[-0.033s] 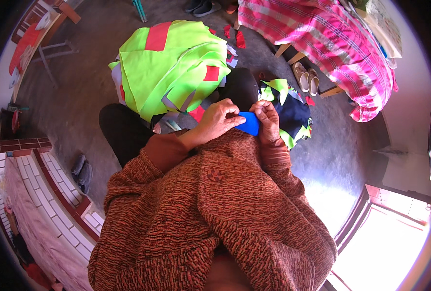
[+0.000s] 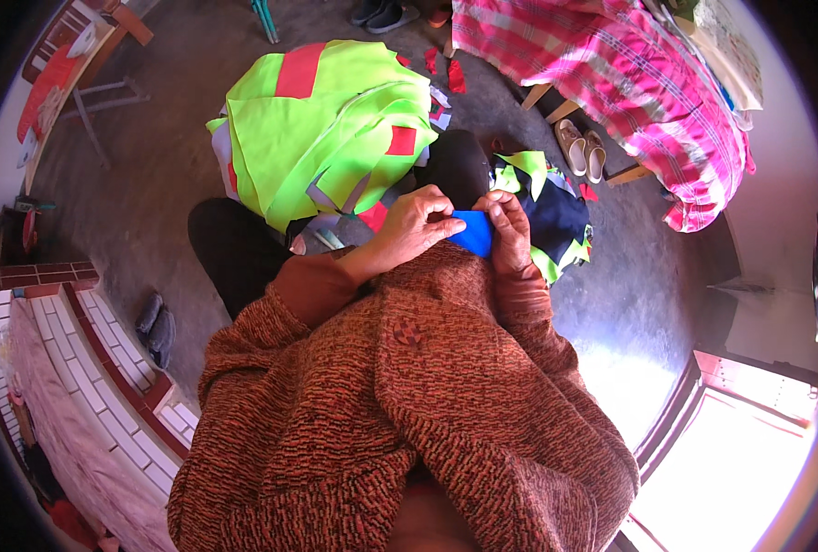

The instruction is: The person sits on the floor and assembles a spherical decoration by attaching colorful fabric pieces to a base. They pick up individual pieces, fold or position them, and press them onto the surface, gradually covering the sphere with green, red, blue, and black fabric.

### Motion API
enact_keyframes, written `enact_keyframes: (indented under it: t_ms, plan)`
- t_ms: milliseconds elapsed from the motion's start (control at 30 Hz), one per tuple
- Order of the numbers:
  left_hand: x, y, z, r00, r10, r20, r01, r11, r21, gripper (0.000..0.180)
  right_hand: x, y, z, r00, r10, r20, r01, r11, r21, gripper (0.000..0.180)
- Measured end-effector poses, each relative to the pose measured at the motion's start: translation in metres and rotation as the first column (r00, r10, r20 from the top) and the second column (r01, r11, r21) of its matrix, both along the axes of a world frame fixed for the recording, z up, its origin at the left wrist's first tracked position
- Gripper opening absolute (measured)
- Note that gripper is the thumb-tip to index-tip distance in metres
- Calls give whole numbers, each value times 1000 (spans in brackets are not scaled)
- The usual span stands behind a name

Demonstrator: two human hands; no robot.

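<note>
A small blue piece of cloth (image 2: 472, 235) is stretched between my two hands above my lap. My left hand (image 2: 418, 225) pinches its left upper corner between thumb and fingers. On the other side, my right hand (image 2: 508, 225) grips the right upper edge, thumb and fingertips together. A large heap of neon yellow-green fabric (image 2: 335, 120) with red patches stands just beyond my left hand. Past my right hand lies a smaller pile of dark and neon scraps (image 2: 554, 210).
A bed with a pink checked cover (image 2: 602, 83) stands at the far right, with a pair of light shoes (image 2: 582, 150) beside it. Red scraps (image 2: 456, 75) lie on the floor. Dark shoes (image 2: 158, 331) rest by a white-tiled, brick-edged platform (image 2: 87, 368) at left.
The blue cloth's upper edge has shifted very slightly between my fingers. Both hands stay in nearly the same place.
</note>
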State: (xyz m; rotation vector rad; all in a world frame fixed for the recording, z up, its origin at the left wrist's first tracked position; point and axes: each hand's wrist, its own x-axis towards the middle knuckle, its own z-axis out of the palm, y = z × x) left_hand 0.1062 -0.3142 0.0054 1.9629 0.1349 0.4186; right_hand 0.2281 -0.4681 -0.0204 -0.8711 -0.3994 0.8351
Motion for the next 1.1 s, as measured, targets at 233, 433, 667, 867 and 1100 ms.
enact_keyframes:
  t_ms: [233, 433, 667, 867, 1100]
  plan:
    - [-8, 32, 32, 998, -57, -8, 46, 878, -476, 11, 3, -4, 38, 922, 268, 278, -169, 928, -333, 42]
    - [-4, 67, 73, 999, 6, -37, -19, 935, -355, 15, 29, 20, 67, 871, 159, 464, -9, 951, -308, 16]
    - [35, 140, 120, 969, 199, 149, -176, 972, -153, 10, 69, 121, 127, 332, -227, 915, 465, 884, 50, 16]
    - [24, 177, 116, 934, 217, 282, -268, 951, 153, 10, 83, 178, 113, 90, -374, 923, 340, 883, 324, 36]
    - [-23, 181, 47, 992, 126, 19, -111, 786, 609, 15, 52, 149, 22, 172, 204, 964, 212, 948, -238, 37]
